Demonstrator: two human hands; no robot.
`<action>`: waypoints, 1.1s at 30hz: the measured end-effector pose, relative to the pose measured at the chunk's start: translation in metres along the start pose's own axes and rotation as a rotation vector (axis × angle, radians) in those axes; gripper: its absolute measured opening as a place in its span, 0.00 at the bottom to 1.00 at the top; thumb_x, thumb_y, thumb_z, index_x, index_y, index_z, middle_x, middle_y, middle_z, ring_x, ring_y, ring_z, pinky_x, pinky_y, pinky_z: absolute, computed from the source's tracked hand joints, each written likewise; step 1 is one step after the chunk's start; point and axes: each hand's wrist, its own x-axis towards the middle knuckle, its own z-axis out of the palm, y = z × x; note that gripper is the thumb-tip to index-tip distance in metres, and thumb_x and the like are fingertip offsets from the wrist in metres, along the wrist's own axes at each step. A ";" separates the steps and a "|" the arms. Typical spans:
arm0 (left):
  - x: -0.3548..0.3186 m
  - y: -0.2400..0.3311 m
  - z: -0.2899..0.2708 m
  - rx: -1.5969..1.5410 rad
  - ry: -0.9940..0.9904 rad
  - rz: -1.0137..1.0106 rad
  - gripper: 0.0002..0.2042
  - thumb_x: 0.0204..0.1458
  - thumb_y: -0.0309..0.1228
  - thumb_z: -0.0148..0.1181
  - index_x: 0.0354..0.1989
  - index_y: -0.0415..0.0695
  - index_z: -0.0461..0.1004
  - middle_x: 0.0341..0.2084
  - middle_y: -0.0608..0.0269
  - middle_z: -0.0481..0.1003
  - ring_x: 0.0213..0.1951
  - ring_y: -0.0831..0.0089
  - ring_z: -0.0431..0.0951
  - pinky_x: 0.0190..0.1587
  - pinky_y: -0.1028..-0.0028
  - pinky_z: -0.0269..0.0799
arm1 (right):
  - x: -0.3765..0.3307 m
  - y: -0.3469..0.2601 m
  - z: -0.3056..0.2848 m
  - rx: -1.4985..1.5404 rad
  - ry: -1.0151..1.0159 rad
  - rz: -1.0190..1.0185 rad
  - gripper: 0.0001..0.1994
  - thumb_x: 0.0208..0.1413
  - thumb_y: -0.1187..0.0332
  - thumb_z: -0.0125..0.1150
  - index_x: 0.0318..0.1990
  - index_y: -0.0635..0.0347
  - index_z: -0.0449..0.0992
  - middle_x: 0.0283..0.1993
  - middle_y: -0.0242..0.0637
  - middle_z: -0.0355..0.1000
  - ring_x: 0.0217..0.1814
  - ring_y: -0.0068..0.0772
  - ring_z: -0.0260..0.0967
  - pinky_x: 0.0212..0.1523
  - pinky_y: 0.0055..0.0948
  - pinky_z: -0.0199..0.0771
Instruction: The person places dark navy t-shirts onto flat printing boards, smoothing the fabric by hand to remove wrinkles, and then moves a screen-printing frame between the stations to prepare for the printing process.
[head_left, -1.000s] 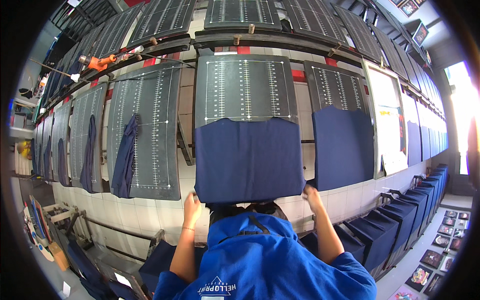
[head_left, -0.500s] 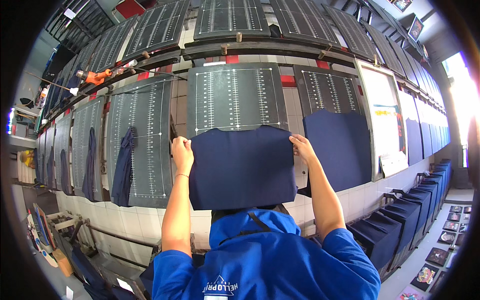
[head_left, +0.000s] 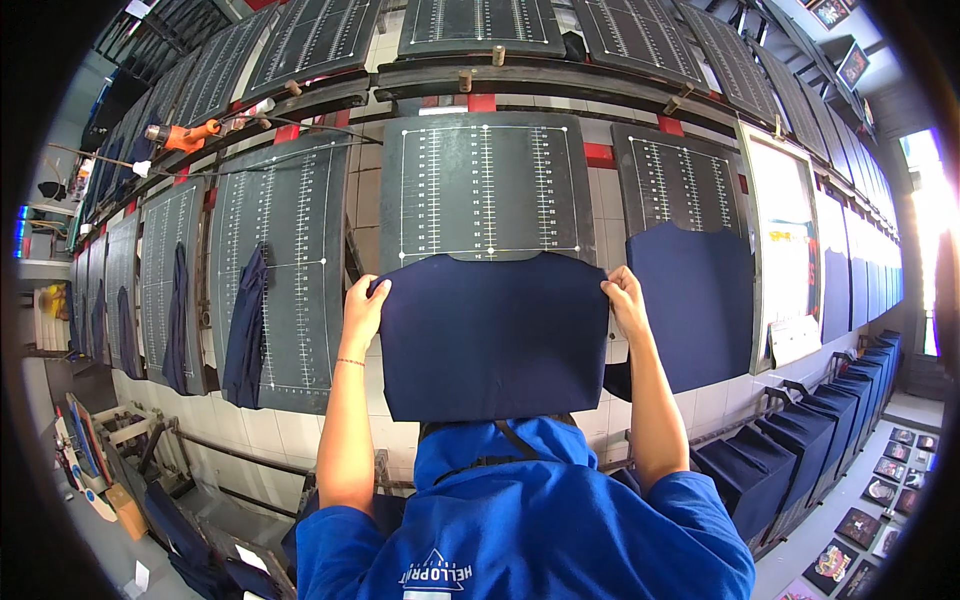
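Observation:
A navy fabric panel (head_left: 495,340), cut like a shirt piece with a shallow neckline dip, is stretched between my two hands. My left hand (head_left: 366,305) pinches its upper left corner between thumb and fingers. The upper right corner is pinched by my right hand (head_left: 624,300). The panel's top edge overlaps the lower part of a dark board (head_left: 490,190) marked with white rulers and a white outline. To the right, another navy panel (head_left: 690,300) lies on a neighbouring board, near my right forearm.
Narrow folded navy cloths (head_left: 246,330) lie on boards at the left. An orange heat gun (head_left: 185,136) with a cord rests beyond them. A framed screen (head_left: 785,240) stands right of the panels. Navy-draped racks (head_left: 755,465) line the lower right; a rail (head_left: 560,97) runs behind.
The panel and both hands have shifted slightly right in view, along with the boards. My hands have spread a little, and the panel looks more taut across the top.

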 end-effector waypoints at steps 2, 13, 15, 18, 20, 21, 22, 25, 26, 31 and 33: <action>0.000 -0.008 -0.001 -0.025 0.044 -0.014 0.11 0.62 0.34 0.61 0.38 0.36 0.75 0.28 0.67 0.74 0.33 0.81 0.70 0.38 0.75 0.69 | -0.005 -0.028 0.018 0.097 0.001 0.111 0.06 0.58 0.73 0.61 0.41 0.62 0.74 0.29 0.24 0.69 0.30 0.12 0.61 0.31 0.18 0.60; 0.026 -0.016 -0.002 0.076 0.111 0.138 0.14 0.63 0.36 0.59 0.38 0.34 0.74 0.27 0.59 0.76 0.33 0.74 0.73 0.40 0.71 0.69 | 0.032 -0.017 0.001 -0.148 0.028 -0.010 0.07 0.63 0.69 0.64 0.36 0.62 0.76 0.25 0.19 0.63 0.26 0.10 0.55 0.27 0.18 0.54; 0.033 -0.016 -0.002 0.075 0.117 0.142 0.14 0.63 0.37 0.59 0.38 0.34 0.74 0.27 0.59 0.76 0.33 0.74 0.72 0.40 0.71 0.69 | 0.041 -0.016 0.006 -0.141 0.047 -0.061 0.08 0.63 0.68 0.65 0.34 0.62 0.75 0.25 0.20 0.65 0.26 0.10 0.56 0.27 0.18 0.56; 0.045 -0.014 -0.004 0.068 0.123 0.151 0.14 0.63 0.37 0.59 0.37 0.35 0.74 0.27 0.60 0.75 0.32 0.74 0.72 0.40 0.71 0.69 | 0.054 -0.017 0.012 -0.178 0.105 -0.077 0.08 0.63 0.68 0.65 0.33 0.60 0.74 0.25 0.19 0.64 0.27 0.09 0.56 0.28 0.17 0.57; 0.051 -0.010 -0.005 0.067 0.127 0.152 0.14 0.63 0.37 0.59 0.37 0.35 0.74 0.27 0.60 0.75 0.32 0.74 0.72 0.40 0.71 0.69 | 0.062 -0.023 0.014 -0.193 0.142 -0.080 0.09 0.63 0.68 0.66 0.34 0.61 0.75 0.24 0.20 0.65 0.26 0.10 0.57 0.28 0.17 0.58; 0.053 -0.005 -0.006 0.093 0.133 0.151 0.14 0.63 0.36 0.59 0.37 0.35 0.74 0.26 0.61 0.74 0.32 0.74 0.71 0.40 0.71 0.69 | 0.066 -0.025 0.015 -0.185 0.155 -0.086 0.09 0.62 0.68 0.66 0.34 0.63 0.75 0.23 0.21 0.66 0.26 0.11 0.58 0.27 0.18 0.59; 0.057 -0.005 -0.006 0.104 0.134 0.154 0.14 0.63 0.36 0.59 0.37 0.35 0.74 0.27 0.60 0.74 0.32 0.74 0.71 0.40 0.71 0.69 | 0.070 -0.025 0.016 -0.178 0.168 -0.092 0.09 0.61 0.68 0.67 0.34 0.64 0.76 0.23 0.21 0.67 0.25 0.11 0.59 0.26 0.19 0.60; 0.066 -0.003 -0.005 0.128 0.131 0.160 0.14 0.63 0.36 0.60 0.37 0.34 0.74 0.27 0.59 0.75 0.32 0.73 0.72 0.40 0.70 0.70 | 0.081 -0.026 0.018 -0.285 0.202 -0.111 0.10 0.60 0.67 0.68 0.33 0.65 0.77 0.21 0.21 0.65 0.24 0.12 0.57 0.26 0.20 0.60; 0.069 -0.004 -0.005 0.129 0.127 0.160 0.14 0.63 0.36 0.60 0.37 0.34 0.74 0.27 0.59 0.76 0.32 0.73 0.73 0.40 0.70 0.70 | 0.083 -0.025 0.018 -0.317 0.213 -0.101 0.10 0.59 0.67 0.69 0.33 0.65 0.78 0.21 0.21 0.65 0.24 0.12 0.57 0.26 0.21 0.60; 0.077 -0.009 -0.003 0.135 0.121 0.141 0.13 0.62 0.35 0.60 0.36 0.34 0.75 0.27 0.58 0.76 0.31 0.72 0.73 0.39 0.69 0.70 | 0.088 -0.022 0.021 -0.394 0.245 -0.072 0.11 0.58 0.65 0.70 0.33 0.65 0.79 0.20 0.22 0.65 0.24 0.13 0.57 0.26 0.22 0.61; 0.080 -0.011 -0.004 0.134 0.122 0.155 0.13 0.62 0.35 0.60 0.36 0.35 0.75 0.26 0.58 0.76 0.31 0.72 0.73 0.39 0.69 0.70 | 0.089 -0.021 0.022 -0.365 0.243 -0.067 0.11 0.58 0.65 0.70 0.33 0.65 0.79 0.20 0.23 0.66 0.24 0.13 0.57 0.26 0.22 0.61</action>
